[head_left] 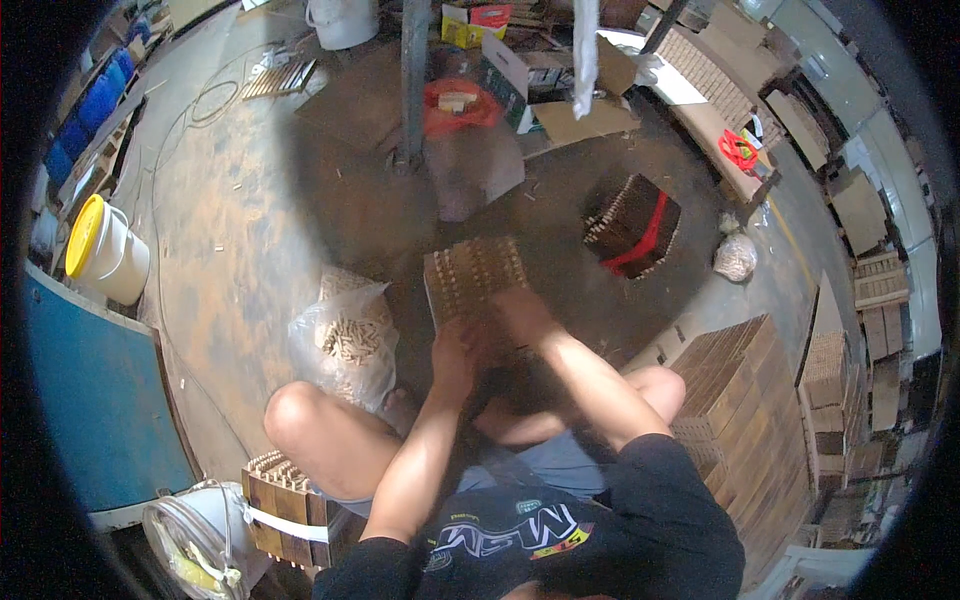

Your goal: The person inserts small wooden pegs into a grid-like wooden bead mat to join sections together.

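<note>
A stack of wooden strips [474, 278] stands on the floor ahead of my crossed legs, with rows of pale dowel pegs sticking up from it. My left hand [456, 352] is at the stack's near left edge, its fingers blurred and partly hidden. Over the near right corner lies my right hand [522, 314], bent inward toward the left one and also smeared. What either hand grips, if anything, cannot be made out. Left of the stack, a clear plastic bag [370, 375] lies open with many loose wooden dowels [352, 341] inside.
A dark wood bundle [636, 228] with a red strap sits ahead right. Beside my left knee is a white-strapped bundle [290, 520], near a white bucket [200, 540]. Stacked boards [750, 410] rise at right. A metal post [414, 90] and cardboard box [505, 75] stand ahead.
</note>
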Available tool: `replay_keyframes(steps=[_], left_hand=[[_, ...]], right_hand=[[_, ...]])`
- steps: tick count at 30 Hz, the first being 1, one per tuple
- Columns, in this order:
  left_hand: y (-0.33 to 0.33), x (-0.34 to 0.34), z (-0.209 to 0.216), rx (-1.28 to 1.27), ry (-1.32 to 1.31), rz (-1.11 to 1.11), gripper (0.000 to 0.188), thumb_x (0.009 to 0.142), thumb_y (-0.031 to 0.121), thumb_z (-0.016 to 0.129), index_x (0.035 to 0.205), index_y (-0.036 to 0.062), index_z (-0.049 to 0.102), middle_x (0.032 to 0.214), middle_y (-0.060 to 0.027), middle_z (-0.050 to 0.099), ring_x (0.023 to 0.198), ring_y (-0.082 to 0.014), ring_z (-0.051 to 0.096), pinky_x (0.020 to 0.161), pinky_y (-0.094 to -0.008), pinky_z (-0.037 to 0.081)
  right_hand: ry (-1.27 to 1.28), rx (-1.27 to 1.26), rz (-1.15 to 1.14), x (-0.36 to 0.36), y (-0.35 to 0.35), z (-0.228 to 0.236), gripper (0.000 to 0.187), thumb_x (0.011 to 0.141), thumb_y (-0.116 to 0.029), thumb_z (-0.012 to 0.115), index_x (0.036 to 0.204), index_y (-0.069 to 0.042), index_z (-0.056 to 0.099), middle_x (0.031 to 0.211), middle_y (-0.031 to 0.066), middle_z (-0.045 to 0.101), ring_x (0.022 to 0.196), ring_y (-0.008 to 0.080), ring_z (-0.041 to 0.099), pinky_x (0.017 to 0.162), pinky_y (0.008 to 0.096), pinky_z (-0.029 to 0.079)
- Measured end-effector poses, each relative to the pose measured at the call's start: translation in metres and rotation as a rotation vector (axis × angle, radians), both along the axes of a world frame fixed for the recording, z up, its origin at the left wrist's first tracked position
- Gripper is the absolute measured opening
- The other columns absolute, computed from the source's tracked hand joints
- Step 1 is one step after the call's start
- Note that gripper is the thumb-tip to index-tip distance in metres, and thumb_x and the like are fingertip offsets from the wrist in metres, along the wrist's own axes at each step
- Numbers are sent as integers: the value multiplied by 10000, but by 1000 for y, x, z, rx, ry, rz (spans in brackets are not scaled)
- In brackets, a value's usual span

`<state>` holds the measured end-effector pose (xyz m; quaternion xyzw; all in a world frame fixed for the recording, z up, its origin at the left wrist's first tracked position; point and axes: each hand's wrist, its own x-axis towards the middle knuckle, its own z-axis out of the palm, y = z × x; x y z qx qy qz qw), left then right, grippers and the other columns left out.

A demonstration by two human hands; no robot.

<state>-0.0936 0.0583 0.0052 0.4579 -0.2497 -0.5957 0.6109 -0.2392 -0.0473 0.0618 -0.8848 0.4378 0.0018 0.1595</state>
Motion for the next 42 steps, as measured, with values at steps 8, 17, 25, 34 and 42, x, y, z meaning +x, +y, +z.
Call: replay_keyframes(steps=[8,17,25,34,42], left_hand=[[-5,-13,1,182,539,126,205,951,230,491,1005,42,552,945,-90,625,885,-249,597,805,-399,499],[30,4,16,238,477,92,404,961,372,442,1258,123,553,1202,-17,582,1085,-217,541,920,-387,443],[34,9,26,-48,55,-122,562,977,480,442,1429,154,369,1258,-65,525,1058,-205,543,826,-360,477],[29,10,2,77,-80,-81,473,999,397,430,1305,37,452,1234,-132,560,912,-252,643,796,-390,532],[16,2,21,342,271,212,500,1017,500,321,1228,104,540,1059,-61,589,898,-188,577,815,-366,452]], right_hand=[[-232,25,-278,-5,-17,-22,352,963,-241,408,1176,-66,627,1104,245,637,978,391,644,865,509,499],[-344,-23,-116,22,59,60,366,970,-254,468,1263,-74,595,1383,226,476,1332,346,383,1086,404,344],[-907,651,-424,20,102,-40,319,910,-255,620,1153,-49,644,1148,216,632,1069,294,581,946,374,440],[-550,177,-237,-27,27,-43,293,901,-220,646,1105,-10,644,919,128,713,862,209,674,786,328,520],[-353,148,-266,-2,11,3,258,848,-316,659,982,-103,716,1019,159,690,915,319,669,819,435,525]])
